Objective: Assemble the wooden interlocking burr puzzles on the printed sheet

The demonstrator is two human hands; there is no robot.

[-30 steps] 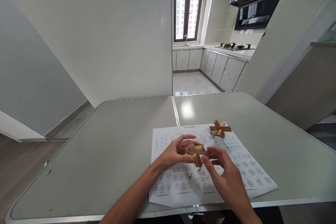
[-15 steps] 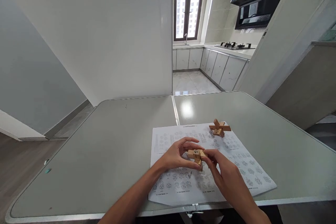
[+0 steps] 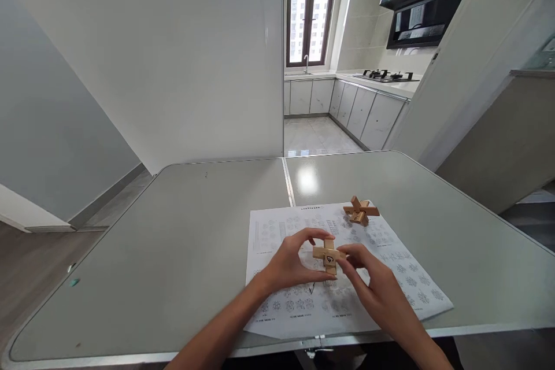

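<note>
A small wooden cross-shaped puzzle with a handwritten mark on one bar is held just above a printed sheet of paper. My left hand pinches it from the left with thumb and fingers curled round it. My right hand grips its right end with the fingertips. A second wooden burr puzzle lies on the sheet's far right corner, apart from both hands.
The sheet lies near the front edge of a grey folding table with a seam down its middle. A white wall stands behind the table; a kitchen with cabinets, hob and window opens beyond on the right.
My right hand closed in and took hold of the puzzle's right side. Both hands turned the puzzle so the marked bar now faces me as a flat cross.
</note>
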